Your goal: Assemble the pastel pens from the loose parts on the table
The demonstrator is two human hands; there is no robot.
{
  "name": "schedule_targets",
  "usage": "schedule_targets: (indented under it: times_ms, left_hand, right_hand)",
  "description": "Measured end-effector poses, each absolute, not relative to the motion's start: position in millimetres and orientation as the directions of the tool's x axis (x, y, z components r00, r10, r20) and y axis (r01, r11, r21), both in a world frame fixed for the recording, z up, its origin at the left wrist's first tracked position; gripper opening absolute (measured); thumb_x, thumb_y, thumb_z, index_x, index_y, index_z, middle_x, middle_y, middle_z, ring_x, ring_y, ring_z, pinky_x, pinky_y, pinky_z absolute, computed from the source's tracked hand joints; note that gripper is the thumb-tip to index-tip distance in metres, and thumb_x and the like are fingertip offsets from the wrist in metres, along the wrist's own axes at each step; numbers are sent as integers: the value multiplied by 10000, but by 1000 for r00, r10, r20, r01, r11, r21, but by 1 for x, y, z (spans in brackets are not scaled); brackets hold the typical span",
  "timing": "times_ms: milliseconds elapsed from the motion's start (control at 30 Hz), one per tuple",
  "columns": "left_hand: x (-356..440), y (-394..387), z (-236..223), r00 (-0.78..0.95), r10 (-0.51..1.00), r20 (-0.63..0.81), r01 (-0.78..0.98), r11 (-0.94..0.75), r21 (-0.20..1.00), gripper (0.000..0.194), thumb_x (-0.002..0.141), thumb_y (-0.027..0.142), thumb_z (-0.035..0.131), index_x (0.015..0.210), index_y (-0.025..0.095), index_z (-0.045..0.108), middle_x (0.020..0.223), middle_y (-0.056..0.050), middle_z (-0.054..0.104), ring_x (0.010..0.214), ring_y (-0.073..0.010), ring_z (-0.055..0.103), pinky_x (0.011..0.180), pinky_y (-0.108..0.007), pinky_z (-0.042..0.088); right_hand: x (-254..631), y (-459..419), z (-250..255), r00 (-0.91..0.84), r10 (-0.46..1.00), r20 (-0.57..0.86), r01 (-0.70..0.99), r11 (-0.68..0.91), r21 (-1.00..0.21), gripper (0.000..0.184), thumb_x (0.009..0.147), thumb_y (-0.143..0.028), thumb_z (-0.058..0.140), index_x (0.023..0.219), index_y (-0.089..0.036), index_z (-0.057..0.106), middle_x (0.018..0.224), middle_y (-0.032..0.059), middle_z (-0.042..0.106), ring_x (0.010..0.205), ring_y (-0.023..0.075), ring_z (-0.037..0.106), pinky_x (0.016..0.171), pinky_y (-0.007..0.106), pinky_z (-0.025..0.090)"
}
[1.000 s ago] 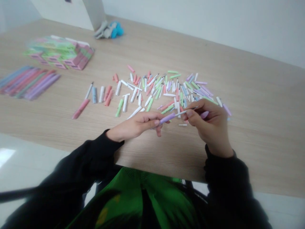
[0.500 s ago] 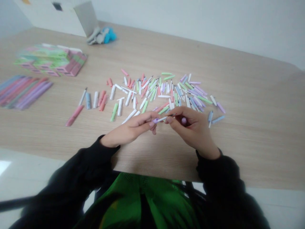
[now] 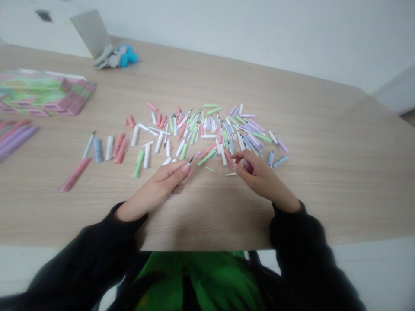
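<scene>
My left hand (image 3: 171, 178) is closed, thumb against fingers, around a slim pencil (image 3: 191, 160) whose dark pointed tip sticks up past the fingertips. A bit of purple shows below that hand; most of the barrel is hidden. To its right, my right hand (image 3: 256, 172) keeps a purple tube-like piece (image 3: 248, 166) tucked under curled fingers. Its thumb and index finger reach to the near edge of the scattered pencil parts, close to a red piece (image 3: 229, 160). A small white stick (image 3: 230, 174) lies beside the right fingertips, and a thin green piece (image 3: 210, 169) lies between the hands.
White, green, red, blue and purple caps, barrels and tips (image 3: 194, 127) are strewn across the wooden table (image 3: 324, 142). Left are stacked pink-green boxes (image 3: 45, 93) and a row of long coloured sticks (image 3: 19, 136). Grey and blue gloves (image 3: 116, 57) lie by a white box (image 3: 92, 32).
My hands have moved apart. The left has drawn back leftward with the pencil, now tip up; the right has let go of its white end and reaches toward the parts. The view has shifted right.
</scene>
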State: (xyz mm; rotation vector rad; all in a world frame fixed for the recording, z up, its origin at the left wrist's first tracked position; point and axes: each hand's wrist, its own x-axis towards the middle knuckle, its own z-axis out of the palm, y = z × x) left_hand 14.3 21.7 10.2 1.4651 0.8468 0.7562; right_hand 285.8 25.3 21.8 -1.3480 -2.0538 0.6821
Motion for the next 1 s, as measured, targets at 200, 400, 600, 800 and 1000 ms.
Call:
schedule_targets:
  times_ms: [200, 400, 600, 800, 1000]
  left_hand:
    - [13, 20, 7, 559, 825, -78, 21, 80, 997, 427, 1031, 477, 429, 722, 184, 455, 570, 55, 394, 501, -88, 354, 488, -240, 315]
    - [15, 17, 13, 574, 809, -124, 75, 99, 992, 464, 1017, 506, 443, 680, 187, 453, 548, 55, 381, 485, -87, 342, 465, -243, 298]
    - [14, 18, 14, 565, 817, -113, 166, 21, 986, 477, 1031, 479, 410, 661, 183, 465, 548, 46, 413, 499, -89, 375, 500, -252, 318]
    - [21, 19, 14, 592, 798, -117, 177, 14, 984, 453, 1009, 488, 439, 666, 191, 452, 543, 50, 407, 486, -93, 367, 482, -254, 311]
    - [19, 21, 12, 563, 815, -136, 200, 25, 980, 454, 1012, 481, 432, 662, 191, 448, 531, 50, 420, 477, -92, 379, 488, -248, 328]
  right_hand:
    - [279, 1, -27, -423, 901, 94, 818, 425, -388, 464, 855, -2, 386, 1276, -102, 554, 1206, 191, 525, 1146, 302, 510, 1011, 468, 420]
    - [267, -8, -41, -374, 921, 106, 879, 389, -275, 450, 912, -78, 408, 1339, -138, 537, 1277, 192, 521, 1115, 324, 493, 984, 488, 408]
    - [283, -1, -25, -291, 932, 216, 828, 358, -431, 451, 862, -135, 525, 1311, -172, 534, 1316, 174, 495, 1246, 325, 481, 1050, 496, 379]
    - [341, 48, -13, -100, 958, 270, 890, 207, -407, 257, 868, -150, 516, 1034, -170, 712, 1096, 137, 606, 1115, 323, 565, 976, 511, 379]
    - [358, 77, -15, -154, 982, 109, 920, 182, -346, 215, 828, -123, 558, 890, -162, 760, 1060, 128, 657, 1069, 306, 600, 932, 487, 342]
